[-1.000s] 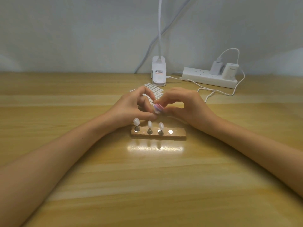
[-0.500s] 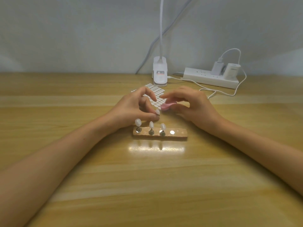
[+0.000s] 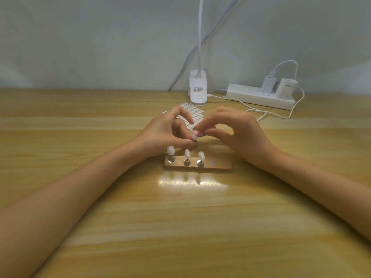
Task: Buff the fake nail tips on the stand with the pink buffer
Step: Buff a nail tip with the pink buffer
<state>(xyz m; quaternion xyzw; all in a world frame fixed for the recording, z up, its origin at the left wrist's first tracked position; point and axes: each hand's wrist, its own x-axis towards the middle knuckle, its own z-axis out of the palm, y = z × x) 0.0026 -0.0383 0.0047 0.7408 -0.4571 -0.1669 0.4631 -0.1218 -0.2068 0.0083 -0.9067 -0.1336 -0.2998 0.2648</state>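
The right hand (image 3: 236,133), pinching the pink buffer (image 3: 200,133), sweeps it back onto the nail tip (image 3: 194,137) pinched by the left hand (image 3: 164,133), so buffing goes on.

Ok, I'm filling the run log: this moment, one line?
left hand: holds nail tip | right hand: pinches pink buffer at it | stand: three tips mounted

I see only a sliver of buffer (image 3: 199,133) under the right hand (image 3: 236,131). The tip (image 3: 194,137) in the left hand (image 3: 166,131) is blurred. The lamp (image 3: 198,98) runs off the top; its label (image 3: 197,89) is unreadable.
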